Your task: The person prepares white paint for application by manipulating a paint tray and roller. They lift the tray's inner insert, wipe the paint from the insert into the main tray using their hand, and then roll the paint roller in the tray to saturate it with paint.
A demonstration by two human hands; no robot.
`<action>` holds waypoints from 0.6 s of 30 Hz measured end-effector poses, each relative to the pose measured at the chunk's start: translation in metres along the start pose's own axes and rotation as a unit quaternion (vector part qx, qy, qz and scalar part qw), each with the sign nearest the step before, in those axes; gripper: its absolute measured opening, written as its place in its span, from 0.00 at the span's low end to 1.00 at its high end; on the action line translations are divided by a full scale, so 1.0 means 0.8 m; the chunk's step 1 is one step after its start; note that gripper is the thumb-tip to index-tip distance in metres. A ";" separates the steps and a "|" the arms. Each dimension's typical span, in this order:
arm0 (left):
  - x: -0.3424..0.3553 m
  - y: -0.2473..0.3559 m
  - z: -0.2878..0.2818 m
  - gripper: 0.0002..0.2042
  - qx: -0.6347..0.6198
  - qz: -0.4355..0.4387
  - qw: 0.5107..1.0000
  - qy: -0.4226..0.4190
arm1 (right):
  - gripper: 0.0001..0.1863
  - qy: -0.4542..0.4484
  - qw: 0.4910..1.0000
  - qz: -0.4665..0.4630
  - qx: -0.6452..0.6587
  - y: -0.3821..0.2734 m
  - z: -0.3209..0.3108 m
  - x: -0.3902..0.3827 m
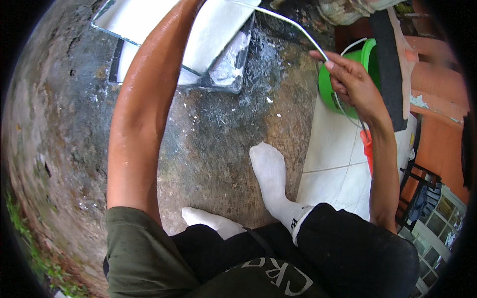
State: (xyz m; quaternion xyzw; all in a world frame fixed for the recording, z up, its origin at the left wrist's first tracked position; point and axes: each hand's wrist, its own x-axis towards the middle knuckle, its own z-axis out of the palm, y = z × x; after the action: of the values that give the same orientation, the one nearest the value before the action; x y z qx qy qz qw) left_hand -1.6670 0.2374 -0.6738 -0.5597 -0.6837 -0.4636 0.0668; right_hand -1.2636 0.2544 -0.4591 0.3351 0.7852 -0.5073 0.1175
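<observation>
My right hand (pixel 354 82) is closed around a bent white rod (pixel 298 25), with the index finger stretched along it. The rod runs up to the left and leaves the upper edge, so its far end is hidden. Below the hand, a thin curved wire leads toward an orange-red handle (pixel 366 144); I cannot tell whether it is one piece with the rod. My left forearm (pixel 141 109) reaches up past the upper edge, and its hand is out of sight. Beneath that forearm lie a white panel (pixel 218 35) and a dark-rimmed rectangular tray (pixel 226 88) smeared with white.
A green bucket (pixel 325 82) with a white handle stands right of the tray, on white tiles (pixel 318 191). Stained concrete (pixel 218 144) bears white splashes. My feet, in white socks (pixel 268 161), rest on it. An orange wall (pixel 432 144) and dark furniture (pixel 422 198) line the right side.
</observation>
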 end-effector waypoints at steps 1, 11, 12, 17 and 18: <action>-0.006 -0.004 0.010 0.24 -0.018 -0.183 0.981 -0.063 | 0.20 -0.012 1.000 0.005 0.014 0.000 0.000 -0.001; -0.008 0.089 -0.024 0.28 -0.085 -0.190 0.978 -0.005 | 0.21 -0.028 0.998 0.021 0.054 -0.008 0.007 0.004; -0.010 0.097 -0.028 0.28 -0.128 -0.135 0.982 0.022 | 0.21 -0.024 0.998 0.030 0.058 -0.009 0.006 0.003; -0.015 0.104 -0.041 0.28 -0.108 -0.240 0.960 -0.100 | 0.20 -0.027 0.995 0.049 0.083 -0.012 0.000 -0.001; -0.015 0.105 -0.042 0.28 -0.048 -0.231 0.967 -0.093 | 0.20 -0.026 0.996 0.044 0.077 -0.013 0.001 -0.001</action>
State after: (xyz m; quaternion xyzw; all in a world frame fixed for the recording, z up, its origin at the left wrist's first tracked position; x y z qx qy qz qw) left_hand -1.6078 0.2003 -0.6151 -0.4299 -0.7745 -0.4448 -0.1327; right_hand -1.2699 0.2509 -0.4518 0.3641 0.7249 -0.5690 0.1346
